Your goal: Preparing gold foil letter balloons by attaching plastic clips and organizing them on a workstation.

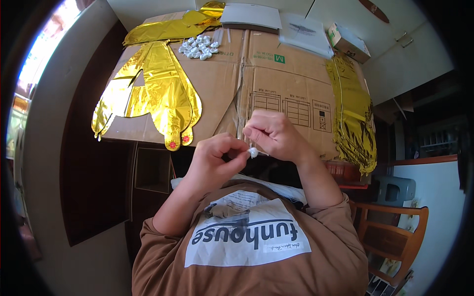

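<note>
Above my lap, at the near edge of the cardboard, my left hand (220, 157) pinches a small white bundle (253, 152) between thumb and fingertips. The bundle looks like wound-up ribbon or string, though it is too small to be sure. Close beside it, a little higher and to the right, my right hand (274, 135) is closed with its thumb against the curled fingers. A thin pale strand seems to run from the bundle beneath that hand; what the fingers hold is hidden. Similar white bundles (200, 48) lie in a heap farther back, left of centre.
Flat gold foil balloons (160, 81) lie on the cardboard (291, 76) at left. Gold foil fringe (351, 108) hangs over its right edge. Clear straws (228, 35), a white stack (251, 16), a plastic sleeve (306, 35) and a small box (348, 42) sit behind. A wooden chair (419, 232) stands at right.
</note>
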The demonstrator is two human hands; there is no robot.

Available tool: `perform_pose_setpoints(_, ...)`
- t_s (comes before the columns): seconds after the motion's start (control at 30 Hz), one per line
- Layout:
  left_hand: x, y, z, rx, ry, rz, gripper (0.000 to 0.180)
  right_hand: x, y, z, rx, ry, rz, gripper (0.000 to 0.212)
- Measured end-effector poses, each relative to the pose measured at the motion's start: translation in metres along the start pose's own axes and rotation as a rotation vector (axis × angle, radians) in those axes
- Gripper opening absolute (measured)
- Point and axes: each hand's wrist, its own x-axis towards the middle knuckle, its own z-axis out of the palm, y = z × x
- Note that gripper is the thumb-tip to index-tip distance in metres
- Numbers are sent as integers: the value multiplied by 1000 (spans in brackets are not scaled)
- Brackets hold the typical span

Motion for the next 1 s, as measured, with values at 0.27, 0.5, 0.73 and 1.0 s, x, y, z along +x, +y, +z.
perform_pose_setpoints(0.27,5,-10,-11,-371,205,-323,11,-25,-2,23,-34,139,54,10)
perform_pose_setpoints(0.5,11,-14,-15,-489,161,-333,12,-24,3,10,463,153,143,29)
perform_pose_setpoints(0.73,9,-20,-12,-134,290,-286,7,-20,-18,31,277,-38,483,21)
perform_pose_setpoints(1.0,8,-8,-13,246,108,-4,9,15,-10,2,-190,-8,-274,13)
